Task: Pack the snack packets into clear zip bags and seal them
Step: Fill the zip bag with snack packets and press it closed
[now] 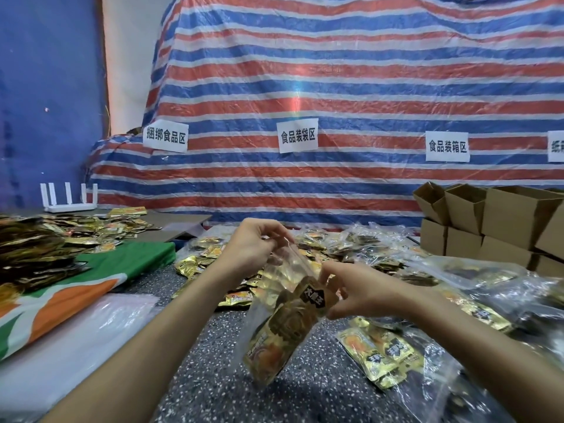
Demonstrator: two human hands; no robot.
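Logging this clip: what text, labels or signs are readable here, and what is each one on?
"捆绑食品区": left paper sign on the striped tarp.
"食品装袋区": middle paper sign, same tarp.
"食品装箱区": right paper sign, same tarp.
"纸": first character of the cut-off sign at the right edge; rest out of frame.
Snack packet in the held clear zip bag: black label too blurred to read.

A: Soft, even indoor light here, no hard shadows on the speckled table (213,346).
B: A rainbow flare streaks down the striped tarp (297,96), and the clear bags (488,288) on the right catch white glare.
A: Wide lens, too: the edges bow, the boxes (518,215) lean. Bottom corners go soft; the paper labels (297,135) stay readable.
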